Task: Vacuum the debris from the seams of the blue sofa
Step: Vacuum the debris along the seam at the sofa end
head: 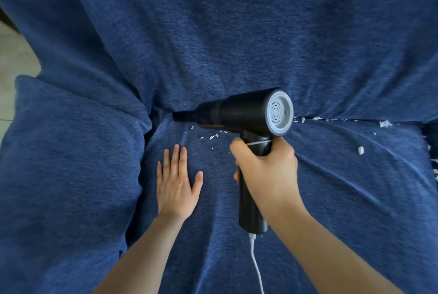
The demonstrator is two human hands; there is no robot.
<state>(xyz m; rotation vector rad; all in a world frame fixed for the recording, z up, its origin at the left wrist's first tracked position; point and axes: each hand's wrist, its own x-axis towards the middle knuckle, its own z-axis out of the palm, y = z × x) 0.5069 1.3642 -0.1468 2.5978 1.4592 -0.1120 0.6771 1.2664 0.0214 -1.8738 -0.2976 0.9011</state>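
Right hand (265, 170) grip wrapped round vacuum (239, 113) handle, nozzle at sofa (237, 33) seam, left hand (176, 187) flat, white debris (213, 136) just beside.

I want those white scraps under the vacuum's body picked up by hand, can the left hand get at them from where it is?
Probably yes. The left hand lies flat and empty on the seat cushion; bare fabric separates it from the white scraps. The handheld vacuum sits just above them, leaving that side open.
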